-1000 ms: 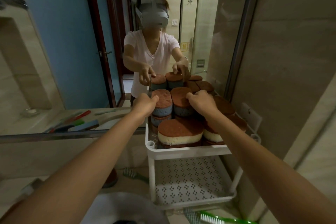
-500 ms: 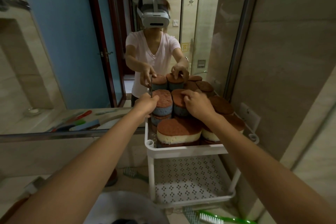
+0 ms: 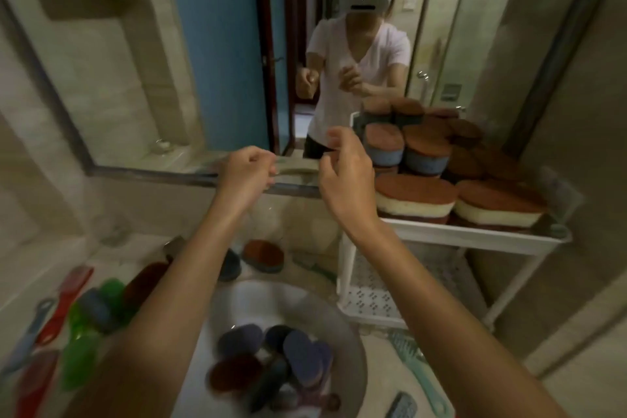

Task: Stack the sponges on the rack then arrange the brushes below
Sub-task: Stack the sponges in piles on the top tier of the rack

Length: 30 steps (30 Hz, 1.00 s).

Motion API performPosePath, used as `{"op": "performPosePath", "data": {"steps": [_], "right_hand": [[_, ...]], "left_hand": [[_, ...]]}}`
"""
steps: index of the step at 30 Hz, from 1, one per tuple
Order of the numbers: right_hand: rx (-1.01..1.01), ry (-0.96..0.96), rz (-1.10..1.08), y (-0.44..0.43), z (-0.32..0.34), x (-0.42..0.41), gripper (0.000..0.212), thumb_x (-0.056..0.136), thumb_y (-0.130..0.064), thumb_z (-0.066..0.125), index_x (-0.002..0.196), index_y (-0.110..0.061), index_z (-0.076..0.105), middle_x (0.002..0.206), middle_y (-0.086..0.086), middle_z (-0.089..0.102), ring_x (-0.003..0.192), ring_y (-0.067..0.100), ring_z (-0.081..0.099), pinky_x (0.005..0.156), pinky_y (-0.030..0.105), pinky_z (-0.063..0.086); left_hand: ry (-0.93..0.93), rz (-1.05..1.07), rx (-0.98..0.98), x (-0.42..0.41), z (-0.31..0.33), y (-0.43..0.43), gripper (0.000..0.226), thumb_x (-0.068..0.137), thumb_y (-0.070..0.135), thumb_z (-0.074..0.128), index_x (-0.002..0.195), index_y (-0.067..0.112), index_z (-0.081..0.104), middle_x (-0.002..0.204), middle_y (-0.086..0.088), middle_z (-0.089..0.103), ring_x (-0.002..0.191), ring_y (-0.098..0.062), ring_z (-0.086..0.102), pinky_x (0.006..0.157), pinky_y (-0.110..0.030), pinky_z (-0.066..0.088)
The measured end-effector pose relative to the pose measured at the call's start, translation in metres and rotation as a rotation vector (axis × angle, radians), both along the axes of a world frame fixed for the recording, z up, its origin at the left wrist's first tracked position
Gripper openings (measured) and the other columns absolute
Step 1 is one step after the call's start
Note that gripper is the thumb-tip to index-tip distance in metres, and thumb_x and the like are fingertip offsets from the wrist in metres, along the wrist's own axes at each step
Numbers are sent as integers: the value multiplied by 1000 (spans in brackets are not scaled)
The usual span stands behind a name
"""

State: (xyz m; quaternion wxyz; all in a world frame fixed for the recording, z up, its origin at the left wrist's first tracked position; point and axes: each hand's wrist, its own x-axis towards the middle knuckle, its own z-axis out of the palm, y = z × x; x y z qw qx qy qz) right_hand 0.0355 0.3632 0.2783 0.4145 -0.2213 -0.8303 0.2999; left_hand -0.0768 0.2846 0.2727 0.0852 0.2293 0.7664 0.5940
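Note:
The white rack stands at the right, its top shelf packed with stacked brown-topped sponges. Its perforated lower shelf holds nothing. More sponges lie in a metal basin below my arms, among them a blue one. Red, green and blue brushes lie on the counter at the left, and a teal brush lies in front of the rack. My left hand and my right hand hover left of the rack, fingers curled, holding nothing.
A large mirror fills the wall behind the counter and reflects a person and the sponges. One brown sponge sits on the counter behind the basin. A tiled wall closes the right side.
Both hands have let go of the sponges on the rack's top shelf and pulled back to the left. The view has swung left and down, bringing the basin and brushes into sight.

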Motion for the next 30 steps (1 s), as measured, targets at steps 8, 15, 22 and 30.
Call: {"op": "performPosePath", "data": {"steps": [8, 15, 22, 30], "right_hand": [[-330, -303, 240, -130, -113, -86, 42, 90, -5, 47, 131, -5, 40, 111, 19, 62, 104, 33, 59, 89, 39, 46], [-458, -696, 323, -217, -209, -168, 31, 90, -6, 44, 120, -4, 52, 115, 22, 62, 108, 38, 56, 90, 39, 44], [-662, -841, 173, -235, -255, -234, 37, 96, -24, 46, 124, 0, 50, 129, 18, 56, 120, 34, 51, 96, 34, 40], [-868, -825, 11, -233, -272, -303, 53, 87, -48, 55, 115, -3, 57, 114, 16, 63, 105, 31, 59, 82, 31, 42]], "left_hand": [[-350, 197, -144, -51, -129, -149, 30, 94, 6, 42, 68, 15, 54, 66, -5, 54, 53, -13, 50, 46, -15, 42], [-544, 251, -307, -133, -229, -245, 33, 92, 1, 45, 61, 12, 49, 53, -7, 57, 57, -26, 49, 48, -20, 44], [-219, 372, -545, -212, -256, -267, 24, 84, 4, 52, 60, 3, 54, 63, -14, 53, 60, -26, 52, 52, -21, 37], [-466, 444, -563, -248, -300, -264, 77, 71, 41, 75, 127, -6, 50, 129, -21, 57, 118, -35, 56, 97, -39, 48]]}}
